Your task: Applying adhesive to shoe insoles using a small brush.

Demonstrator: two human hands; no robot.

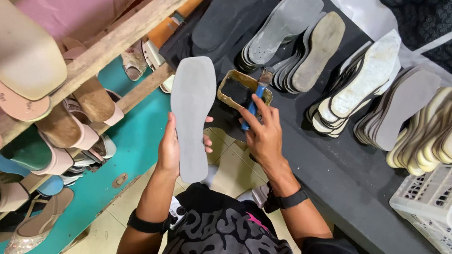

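- Far left of the hands, a wooden rack (118,36) carries finished sandals (80,124) and loose soles, stacked at a slant so that they overlap and take little room; a teal panel (131,140) runs beneath them.
- The left hand (170,148) is clamped on a grey insole (192,115), fingers wrapped round its lower edge and thumb on the far side. It holds the insole upright with the flat face turned to the person — probably so the whole surface is open to the brush.
- Just right of the insole, at the near edge of the dark bench (342,177), sits a small open tin (237,91) with a dark content, close enough for the right hand to dip into without reaching.
- The right hand (263,133) is closed on a blue-handled brush (258,94), pinched near the handle's lower end; the bristles point up and away, at the tin's rim.
- Beyond and to the right of that hand, fanned stacks of soles (363,82) lie across the bench — grey, tan and whitish, each pile spread so single pieces can be lifted off.
- Furthest right stands a white plastic basket (439,211), partly out of view.
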